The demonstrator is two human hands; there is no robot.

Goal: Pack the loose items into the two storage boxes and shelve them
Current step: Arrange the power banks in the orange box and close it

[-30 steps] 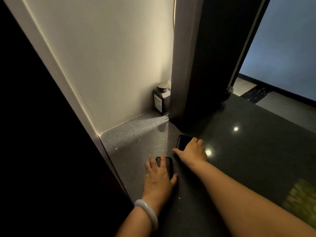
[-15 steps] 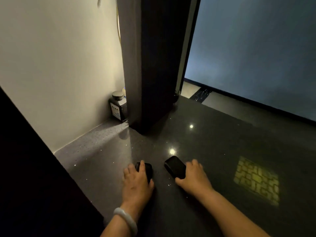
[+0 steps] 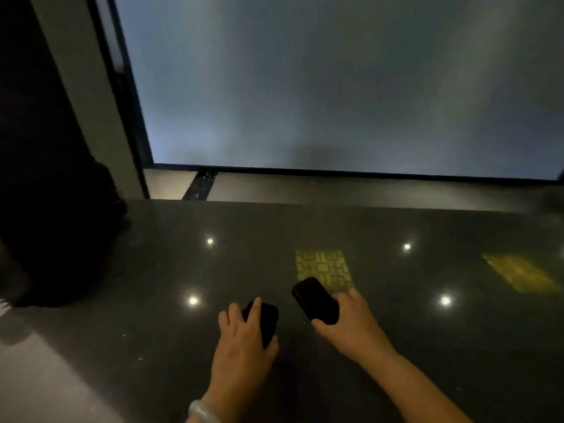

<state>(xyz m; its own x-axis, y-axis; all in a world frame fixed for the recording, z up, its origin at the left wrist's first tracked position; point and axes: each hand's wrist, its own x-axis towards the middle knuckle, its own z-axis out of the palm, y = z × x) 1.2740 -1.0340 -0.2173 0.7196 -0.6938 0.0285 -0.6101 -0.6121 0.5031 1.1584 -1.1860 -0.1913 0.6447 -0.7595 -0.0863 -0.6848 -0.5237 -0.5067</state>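
Two hands rest on a dark polished bench (image 3: 396, 346), each grip grasping a small black object; the left hand (image 3: 244, 340), with a pale bangle (image 3: 203, 411) at the wrist, lies over a black rounded item (image 3: 265, 320), fingers curled across its top and thumb at its near end; the right hand (image 3: 355, 322) grasps a second black item (image 3: 314, 299), thumb at its near corner and fingers along its far side, the thing angled away to the left; in this dim light both look like phones or slim cases, though I cannot tell which. The two items sit near each other, not touching; bright spots of light and yellowish patterned patches (image 3: 323, 268) reflect on the surface; a large grey panel (image 3: 335, 87) rises beyond the bench.
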